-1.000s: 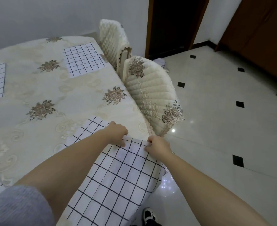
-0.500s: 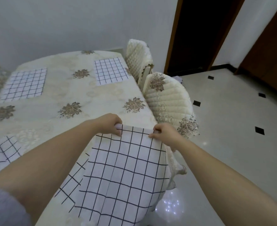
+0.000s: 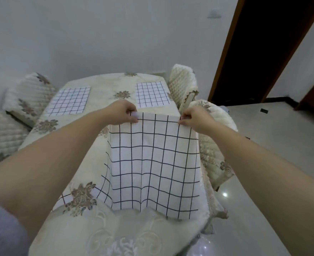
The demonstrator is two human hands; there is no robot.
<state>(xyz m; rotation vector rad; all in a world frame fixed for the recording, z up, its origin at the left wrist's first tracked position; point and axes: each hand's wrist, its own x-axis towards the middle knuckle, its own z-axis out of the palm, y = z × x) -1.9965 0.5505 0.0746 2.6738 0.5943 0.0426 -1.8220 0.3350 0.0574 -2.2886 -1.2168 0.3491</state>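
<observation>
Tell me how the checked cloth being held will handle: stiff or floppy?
Probably floppy: the cloth hangs from the left hand and right hand, its grid lines wavy. Likely light, since pinches at two corners hold it up.

The counter wears a cream tablecloth embroidered with brown flowers, draped over its edges and rumpled into soft folds at the near end. Two white placemats with black grids lie flat at the far end, the left placemat and the right placemat well apart, with a flower motif between them. Nearer, the lifted checked cloth meets the tablecloth along its lower part, a strip lying flat to the left.
</observation>
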